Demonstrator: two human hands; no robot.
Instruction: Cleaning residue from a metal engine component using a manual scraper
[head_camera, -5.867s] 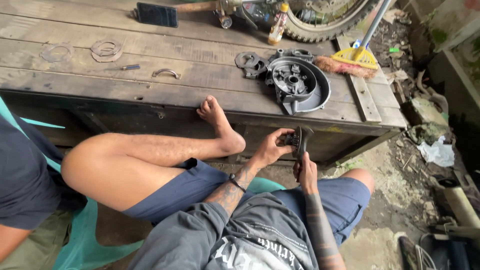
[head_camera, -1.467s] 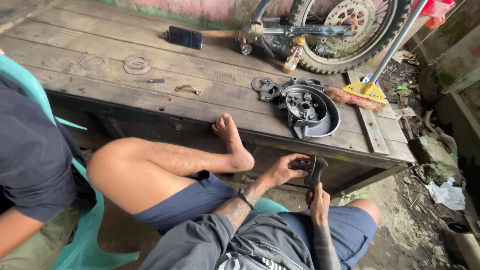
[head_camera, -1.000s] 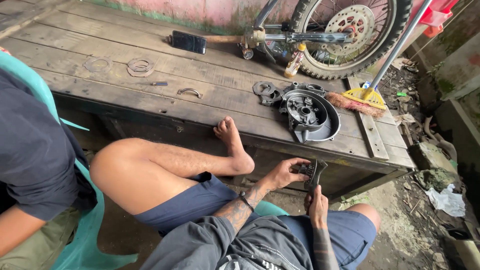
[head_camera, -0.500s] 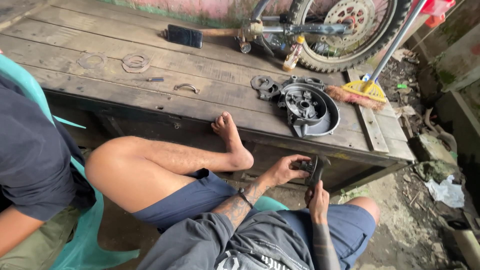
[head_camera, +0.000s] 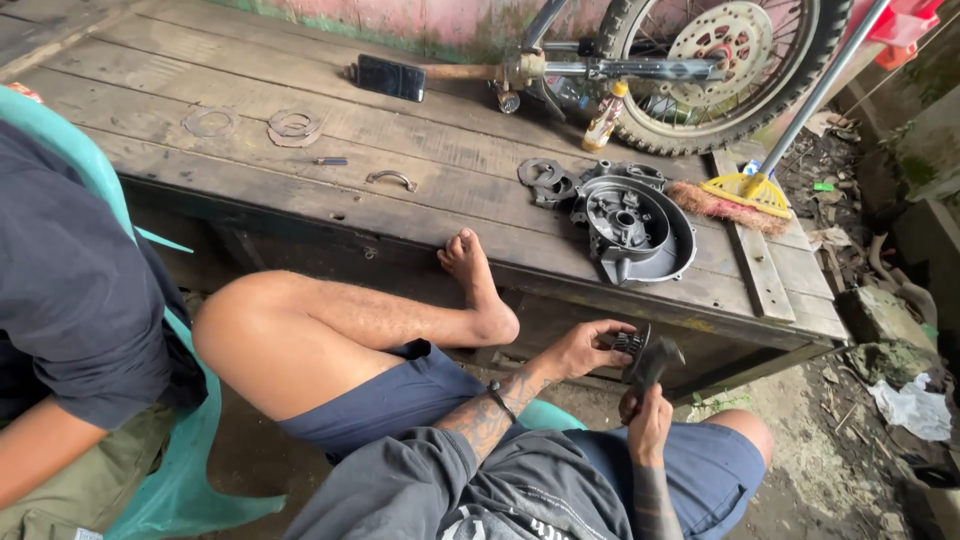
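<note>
Low in the frame, right of centre, the left hand (head_camera: 590, 348) curls its fingers around a small dark ribbed metal part (head_camera: 628, 343), gripping it from the left. Just below, the right hand (head_camera: 648, 418) is closed in a fist around the handle of a hammer (head_camera: 655, 362), whose dull steel head lies against the part. Both forearms are tattooed, and a thin band circles the left wrist.

Above the hands runs a platform (head_camera: 300, 185) of weathered grey planks, rough and stained. A bare foot (head_camera: 470, 265) rests on its near edge. To the right of the foot lies a round cast-metal engine cover (head_camera: 640, 222), grey and hollowed, with flat ring-shaped pieces (head_camera: 542, 178) beside it. Thin round gaskets (head_camera: 293, 127) lie in the upper left. A knobby tyred wheel (head_camera: 730, 60) with a perforated disc stands along the top, and a yellow broom (head_camera: 745, 190) with reddish bristles lies at the right. A person in a dark shirt sits on a teal plastic chair (head_camera: 190, 440) at the left edge.
</note>
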